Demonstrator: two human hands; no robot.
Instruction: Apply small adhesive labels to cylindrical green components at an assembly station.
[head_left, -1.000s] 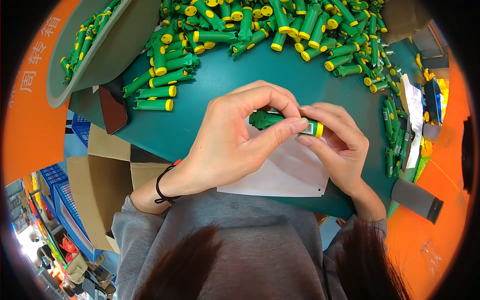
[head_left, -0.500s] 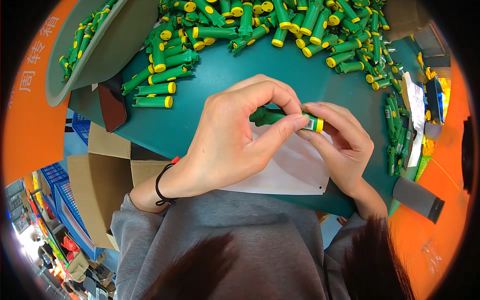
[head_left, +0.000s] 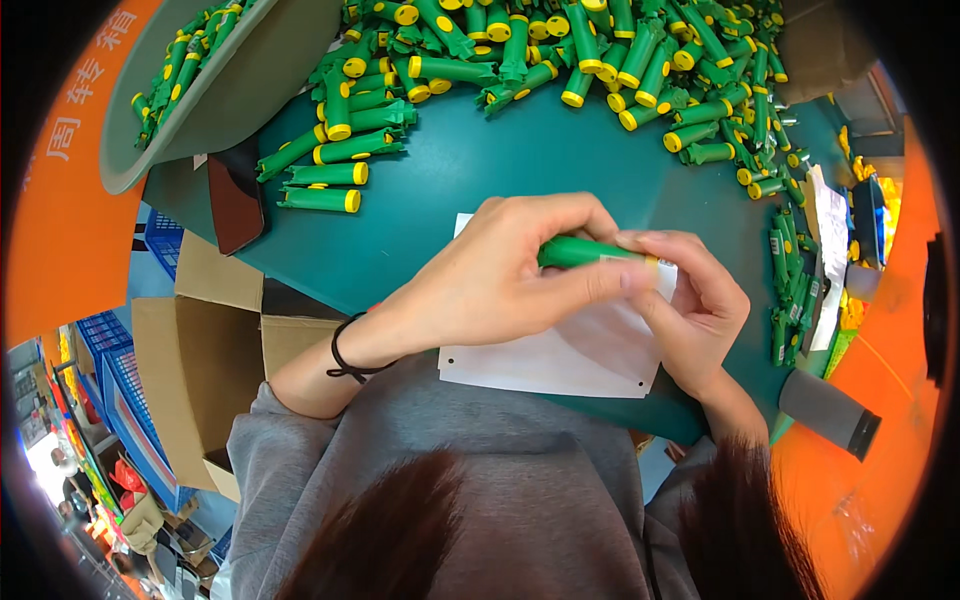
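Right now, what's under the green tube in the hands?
White paper, lying on the green tabletop. The left hand and right hand, both on the tube, cover part of the paper; anything there is hidden.

The hands partly hide the green tube; the top edge crops the basin.

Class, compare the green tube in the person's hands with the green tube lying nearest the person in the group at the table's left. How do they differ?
The held tube is gripped by the left hand and right hand, while the lying tube rests untouched on the table. The held tube is partly covered, while the lying tube's yellow end shows plainly. Both are green, with yellow toward the picture's right.
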